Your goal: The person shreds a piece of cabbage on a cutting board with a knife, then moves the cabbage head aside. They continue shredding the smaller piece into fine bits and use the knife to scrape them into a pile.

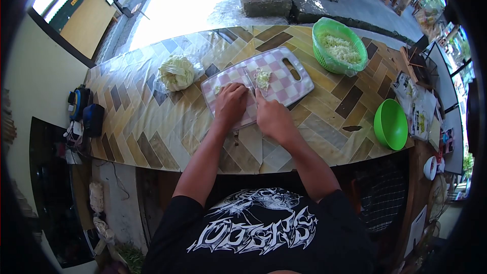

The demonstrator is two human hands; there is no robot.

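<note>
On a pink-and-white checked cutting board (297, 89), my right hand (274, 116) grips a knife (250, 80) by its handle, the blade pointing away from me. Chopped cabbage (262, 78) lies in a small heap just right of the blade. My left hand (232, 102) is closed, fingers curled down on the board left of the knife. A pale piece of cabbage (218, 90) shows at its fingertips, mostly hidden under the hand. To the left of the board, a partly peeled cabbage head (176, 72) rests on a clear plastic bag.
A green basket (318, 50) lined with plastic holds shredded cabbage at the back right. Near the table's right edge stands a bright green bowl (390, 124), with plastic packets (421, 111) beyond it. Dark blue devices (93, 120) sit at the left edge of the tile-patterned table (137, 127).
</note>
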